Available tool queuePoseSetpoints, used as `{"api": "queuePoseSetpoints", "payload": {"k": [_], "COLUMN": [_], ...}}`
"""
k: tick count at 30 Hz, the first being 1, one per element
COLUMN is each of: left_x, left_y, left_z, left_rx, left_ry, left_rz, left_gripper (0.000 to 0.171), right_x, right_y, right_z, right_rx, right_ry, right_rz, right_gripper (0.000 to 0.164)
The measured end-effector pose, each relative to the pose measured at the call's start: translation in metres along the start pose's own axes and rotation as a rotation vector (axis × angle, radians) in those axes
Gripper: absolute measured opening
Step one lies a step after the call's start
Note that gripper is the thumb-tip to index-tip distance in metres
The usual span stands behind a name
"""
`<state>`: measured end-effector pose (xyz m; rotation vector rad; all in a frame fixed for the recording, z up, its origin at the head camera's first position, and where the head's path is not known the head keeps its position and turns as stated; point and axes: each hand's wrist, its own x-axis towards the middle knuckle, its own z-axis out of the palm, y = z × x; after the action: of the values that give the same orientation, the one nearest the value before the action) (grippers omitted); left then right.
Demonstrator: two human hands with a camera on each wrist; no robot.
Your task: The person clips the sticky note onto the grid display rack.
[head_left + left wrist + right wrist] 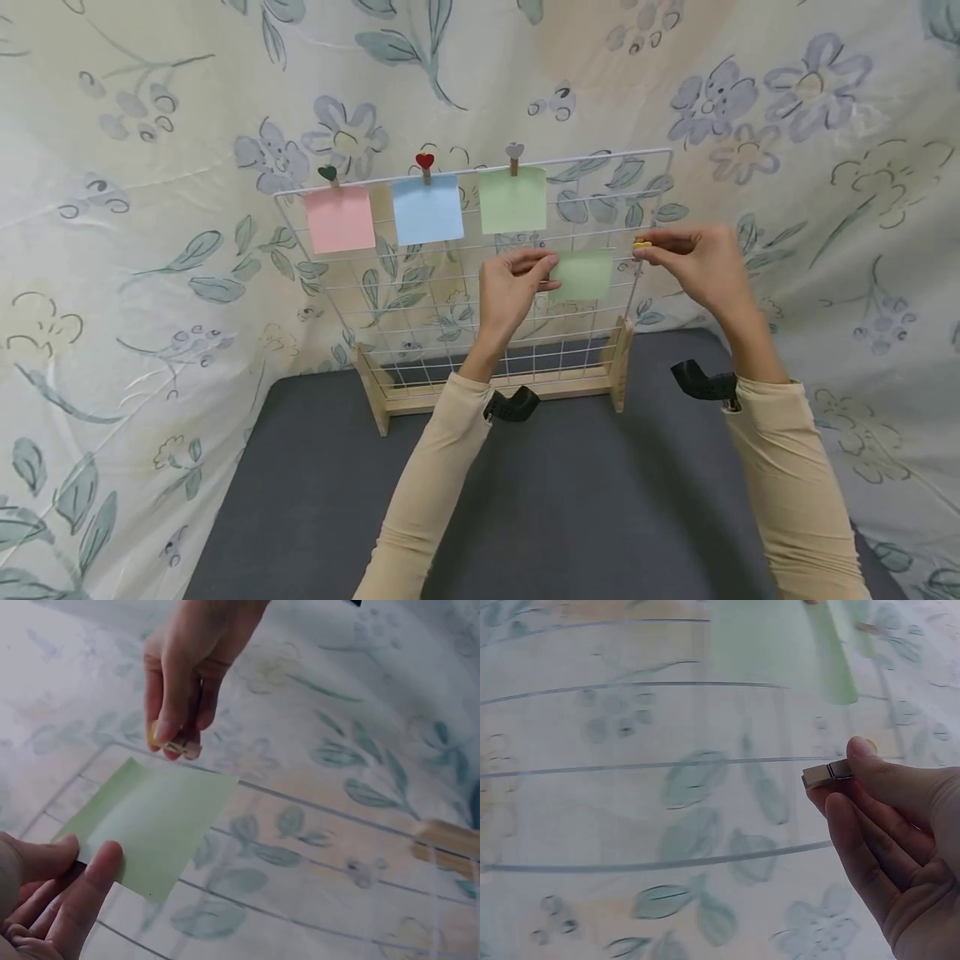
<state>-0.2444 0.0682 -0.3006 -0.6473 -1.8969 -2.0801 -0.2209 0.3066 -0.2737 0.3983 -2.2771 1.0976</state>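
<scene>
My left hand [512, 292] pinches the left edge of a green paper square [585, 275] in front of the white wire grid [442, 312]. To the right, my right hand [697, 258] holds a small wooden clothespin [829, 773] with a yellow ornament between thumb and fingers, apart from the paper. Along the grid's top wire hang a pink paper square [341, 225], a blue paper square [429, 217] and another green paper square [517, 208]. Clothespins with a green heart [327, 172], a red heart [425, 161] and a pale heart [514, 151] grip them.
Wooden feet [618, 367] support the grid on a dark grey table [570, 492]. Behind it hangs a floral cloth [172, 275]. Each wrist wears a black camera mount [513, 404].
</scene>
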Motion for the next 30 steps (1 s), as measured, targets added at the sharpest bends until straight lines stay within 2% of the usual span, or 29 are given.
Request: {"api": "queuePoseSetpoints", "payload": {"k": [4,10,16,24,30], "left_x": [0.010,0.023,0.038,0.052,0.058], "left_y": [0.013,0.030,0.046,0.052,0.051], "left_z": [0.005,0.014,0.027,0.039,0.042], "left_rx": [0.015,0.033,0.122,0.162,0.182], "left_ry": [0.038,0.078,0.117,0.164,0.168], "left_rz": [0.042,0.069,0.123,0.137,0.149], "left_gripper": [0.017,0.015,0.014,0.014,0.015], "right_x": [0.016,0.041,0.068,0.090,0.095], "right_y": [-0.012,-0.024,-0.044,-0.058,-0.058], "right_z": [-0.009,-0.022,-0.029,-0.024,-0.021], "right_rx": [0.019,0.100,0.180,0.177,0.203], "right_ry": [0.023,0.054,0.078,0.004,-0.021], "right_rz": [0.019,0.002,-0.011,-0.072,-0.066], "right_gripper": [0.023,0.027,0.029,0.024,0.025]}}
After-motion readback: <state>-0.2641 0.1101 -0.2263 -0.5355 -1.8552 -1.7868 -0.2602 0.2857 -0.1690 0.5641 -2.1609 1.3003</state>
